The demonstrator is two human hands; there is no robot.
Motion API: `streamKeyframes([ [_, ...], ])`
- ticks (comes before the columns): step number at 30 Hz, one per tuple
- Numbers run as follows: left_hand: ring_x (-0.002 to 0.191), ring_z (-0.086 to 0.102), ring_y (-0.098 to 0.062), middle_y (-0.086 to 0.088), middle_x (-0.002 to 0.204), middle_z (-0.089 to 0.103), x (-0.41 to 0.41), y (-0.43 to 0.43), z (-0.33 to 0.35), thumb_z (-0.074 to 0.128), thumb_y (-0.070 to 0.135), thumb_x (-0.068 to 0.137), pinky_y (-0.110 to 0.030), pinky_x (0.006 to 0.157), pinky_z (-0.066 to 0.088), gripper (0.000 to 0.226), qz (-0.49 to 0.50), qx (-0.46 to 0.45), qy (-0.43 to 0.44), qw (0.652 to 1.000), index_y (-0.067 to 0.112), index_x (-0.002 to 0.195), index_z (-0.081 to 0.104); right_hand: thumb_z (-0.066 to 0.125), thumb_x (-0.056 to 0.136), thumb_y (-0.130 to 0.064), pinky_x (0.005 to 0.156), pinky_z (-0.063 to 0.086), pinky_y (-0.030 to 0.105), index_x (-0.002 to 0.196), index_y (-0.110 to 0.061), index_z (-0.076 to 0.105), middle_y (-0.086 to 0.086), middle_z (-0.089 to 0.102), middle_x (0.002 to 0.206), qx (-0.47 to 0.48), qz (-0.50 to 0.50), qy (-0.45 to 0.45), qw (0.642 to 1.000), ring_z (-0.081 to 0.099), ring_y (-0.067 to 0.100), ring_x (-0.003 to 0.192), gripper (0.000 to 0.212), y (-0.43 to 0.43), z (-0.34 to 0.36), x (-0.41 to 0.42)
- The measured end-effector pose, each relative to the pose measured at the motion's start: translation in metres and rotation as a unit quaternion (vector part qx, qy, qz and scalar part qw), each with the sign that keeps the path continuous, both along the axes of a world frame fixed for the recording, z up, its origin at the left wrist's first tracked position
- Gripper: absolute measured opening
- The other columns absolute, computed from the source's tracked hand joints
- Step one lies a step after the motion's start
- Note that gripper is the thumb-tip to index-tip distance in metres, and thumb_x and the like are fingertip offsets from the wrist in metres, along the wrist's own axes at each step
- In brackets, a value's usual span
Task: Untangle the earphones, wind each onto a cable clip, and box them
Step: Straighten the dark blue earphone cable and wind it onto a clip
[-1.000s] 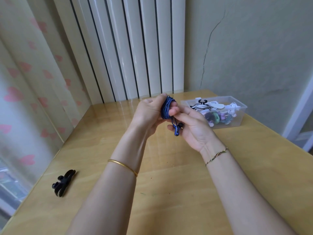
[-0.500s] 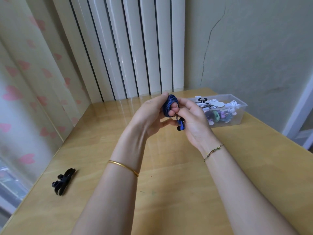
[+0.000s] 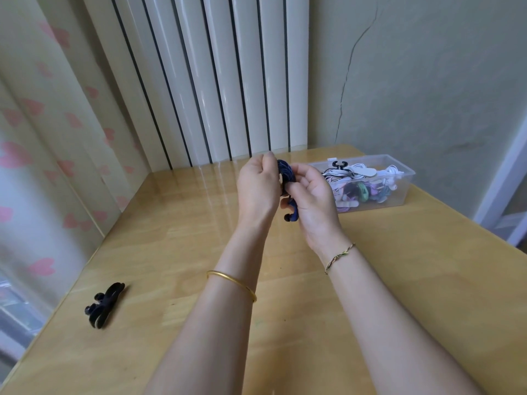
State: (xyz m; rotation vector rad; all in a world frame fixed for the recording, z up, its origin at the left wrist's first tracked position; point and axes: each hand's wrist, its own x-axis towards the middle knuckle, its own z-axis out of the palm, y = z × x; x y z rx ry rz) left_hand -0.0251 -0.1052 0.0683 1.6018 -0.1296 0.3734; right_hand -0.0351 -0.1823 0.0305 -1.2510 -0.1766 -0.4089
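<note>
A black cable clip (image 3: pixel 104 305) lay near the left edge of the counter (image 3: pixel 171 252). Above the counter's middle, the left hand (image 3: pixel 258 189) pinched a coil of dark blue earphones (image 3: pixel 285 171). The right hand (image 3: pixel 313 201) gripped the coil too, with one earbud (image 3: pixel 291 216) dangling below. A clear plastic box (image 3: pixel 399 192) of wound earphones sat near the far right corner.

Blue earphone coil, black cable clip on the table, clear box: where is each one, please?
blue earphone coil (image 3: pixel 285 170), head view, on the wound cable loops.
black cable clip (image 3: pixel 104 305), head view, on its middle body.
clear box (image 3: pixel 403 195), head view, on its front wall near the right end.
</note>
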Motion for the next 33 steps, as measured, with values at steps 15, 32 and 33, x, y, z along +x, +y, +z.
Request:
streamKeyframes([
  [15,0.081,0.063,-0.029,-0.016,0.091,0.069,-0.009,0.044,0.021,0.069,0.029,0.084,-0.034,0.069,0.047,0.021,-0.089,0.406,-0.001,0.910,0.009,0.092,0.072,0.049,0.088,0.006,0.049,0.034,0.009,0.103,-0.015,0.065,-0.019,0.059,0.061,-0.324,0.058,0.007,0.944,0.045,-0.001,0.046,0.030,-0.031,0.017,-0.001],
  [32,0.074,0.064,-0.016,0.007,0.077,0.067,-0.010,0.059,-0.021,0.057,0.012,0.091,-0.036,0.075,0.055,0.015,0.079,0.170,-0.048,0.981,0.013,0.094,0.072,0.058,0.094,-0.017,0.067,0.059,0.037,0.085,-0.009,0.059,0.013,0.069,0.085,-0.039,-0.062,0.021,0.997,0.068,0.020,0.079,0.012,0.035,-0.023,0.001],
  [33,0.073,0.065,-0.013,0.009,0.078,0.067,-0.011,0.061,-0.022,0.057,0.012,0.090,-0.033,0.074,0.055,0.016,0.082,0.158,-0.048,0.983,0.014,0.095,0.072,0.060,0.092,-0.019,0.069,0.059,0.037,0.087,-0.008,0.058,0.012,0.069,0.087,-0.031,-0.048,0.028,0.998,0.069,0.019,0.080,0.012,0.038,-0.022,0.000],
])
